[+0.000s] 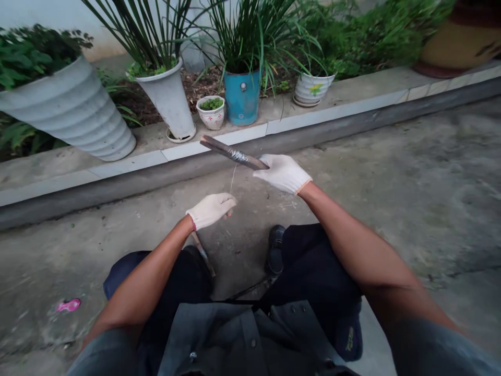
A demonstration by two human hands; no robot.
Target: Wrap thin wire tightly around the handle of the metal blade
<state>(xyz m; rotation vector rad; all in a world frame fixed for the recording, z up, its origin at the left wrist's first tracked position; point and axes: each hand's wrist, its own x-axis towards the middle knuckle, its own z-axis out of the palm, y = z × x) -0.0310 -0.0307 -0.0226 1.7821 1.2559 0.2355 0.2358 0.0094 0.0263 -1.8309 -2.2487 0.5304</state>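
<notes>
My right hand (282, 173), in a white knit glove, is closed around the near end of a short brown wooden stick (221, 148). Pale string (239, 155) is wound in several turns around the stick's middle. From there a thin strand (234, 178) runs down, taut, to my left hand (213, 210). That hand, gloved too, pinches the strand with its fingers closed, lower and to the left of the stick. A second stick (203, 254) shows below my left wrist, beside my shoe; part of it is hidden.
Ahead runs a tiled ledge (219, 140) bearing a blue pot (241, 99), a small white pot (211, 114), a tall white pot (166, 99) and other planters. A pink object (69, 305) lies on the concrete floor (376, 183) at left.
</notes>
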